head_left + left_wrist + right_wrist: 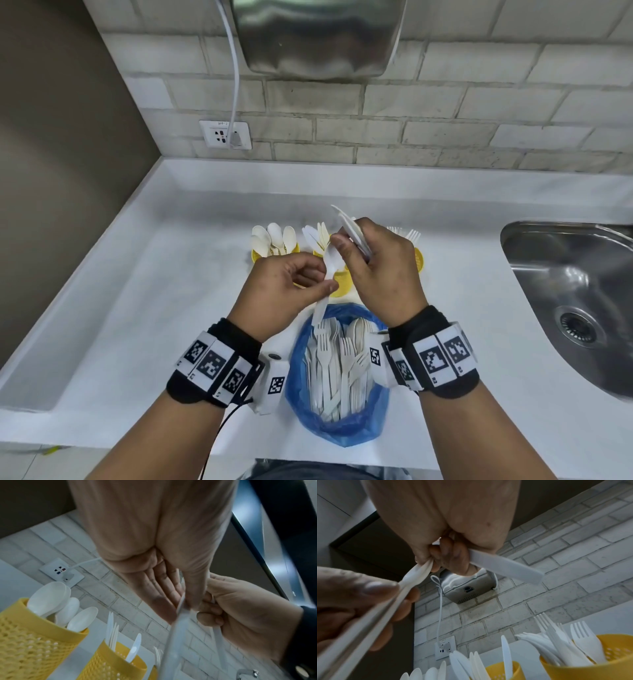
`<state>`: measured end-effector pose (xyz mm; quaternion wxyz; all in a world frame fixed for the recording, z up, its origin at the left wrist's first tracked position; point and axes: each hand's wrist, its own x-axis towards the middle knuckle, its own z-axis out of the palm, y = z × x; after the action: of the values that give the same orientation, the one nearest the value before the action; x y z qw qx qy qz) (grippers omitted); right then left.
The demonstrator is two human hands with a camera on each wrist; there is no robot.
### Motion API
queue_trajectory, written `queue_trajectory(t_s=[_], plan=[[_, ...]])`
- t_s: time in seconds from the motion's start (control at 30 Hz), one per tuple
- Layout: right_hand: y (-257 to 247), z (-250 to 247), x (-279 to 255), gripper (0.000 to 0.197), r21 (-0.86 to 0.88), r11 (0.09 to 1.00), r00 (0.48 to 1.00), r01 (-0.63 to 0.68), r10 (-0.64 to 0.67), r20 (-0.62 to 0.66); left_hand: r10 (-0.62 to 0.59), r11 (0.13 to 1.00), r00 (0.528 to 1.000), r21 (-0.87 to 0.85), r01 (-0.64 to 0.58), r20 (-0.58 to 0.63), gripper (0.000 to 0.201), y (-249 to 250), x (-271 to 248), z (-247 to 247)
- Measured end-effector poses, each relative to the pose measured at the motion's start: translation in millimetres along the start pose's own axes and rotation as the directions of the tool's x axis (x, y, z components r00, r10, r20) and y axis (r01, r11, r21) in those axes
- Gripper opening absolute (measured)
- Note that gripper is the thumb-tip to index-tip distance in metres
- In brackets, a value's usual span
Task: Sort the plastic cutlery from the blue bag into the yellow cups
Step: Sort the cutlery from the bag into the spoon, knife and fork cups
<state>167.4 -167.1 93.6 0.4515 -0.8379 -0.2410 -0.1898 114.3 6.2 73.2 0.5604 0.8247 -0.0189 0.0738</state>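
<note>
Left hand (pixel 284 287) pinches spoon (pixel 327 274) handle; right hand (pixel 380 270) pinches its bowl, gripping knives (pixel 352 229) too. Yellow cups (pixel 342 284) on bench (pixel 137 308) just beyond hands. Blue bag (pixel 346 431) of cutlery below, between wrists.

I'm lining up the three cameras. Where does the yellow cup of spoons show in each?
Head: spoon cup, leftmost, above the left hand.
Left wrist: bottom left.
Right wrist: cup hidden; only spoon tips at the bottom edge.
Shared landmark: wall socket.
</note>
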Motion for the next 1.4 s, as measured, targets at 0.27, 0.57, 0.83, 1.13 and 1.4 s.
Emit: queue_trajectory(t_s=[0.27,0.57,0.83,1.13,1.4], plan=[[7.4,-4.3,0.6,0.022,0.492,0.783,0.908,-0.381,0.417,0.040,-0.105,0.986,0.981,-0.142,0.082,-0.164,0.011,-11.4,20.9,-26.6],[26.9,-3.8,-3.2,0.025,0.775,0.450,0.792,-0.444,0.602,0.105,-0.037,0.999,0.942,-0.002,0.038,-0.333,0.036,-33.9,57.4,-55.7],[32.2,4.0,-2.9,0.027,0.621,0.624,0.799,-0.474,0.601,0.006,0.022,0.936,0.952,0.340,0.088,-0.307,0.034,-51.6,70.8,-43.4],[41.3,8.5,-2.0,0.019,0.532,0.724,0.855,-0.438,0.518,-0.002,0.076,0.769,0.971,0.633,0.087,-0.226,0.060,-66.8,62.1,-33.3],[48.1,10.9,10.0,0.020,0.377,0.826,0.877,-0.420,0.476,-0.066,0.172,0.614,0.967,0.788,0.043,-0.187,0.069,-78.1,61.3,-30.7]])
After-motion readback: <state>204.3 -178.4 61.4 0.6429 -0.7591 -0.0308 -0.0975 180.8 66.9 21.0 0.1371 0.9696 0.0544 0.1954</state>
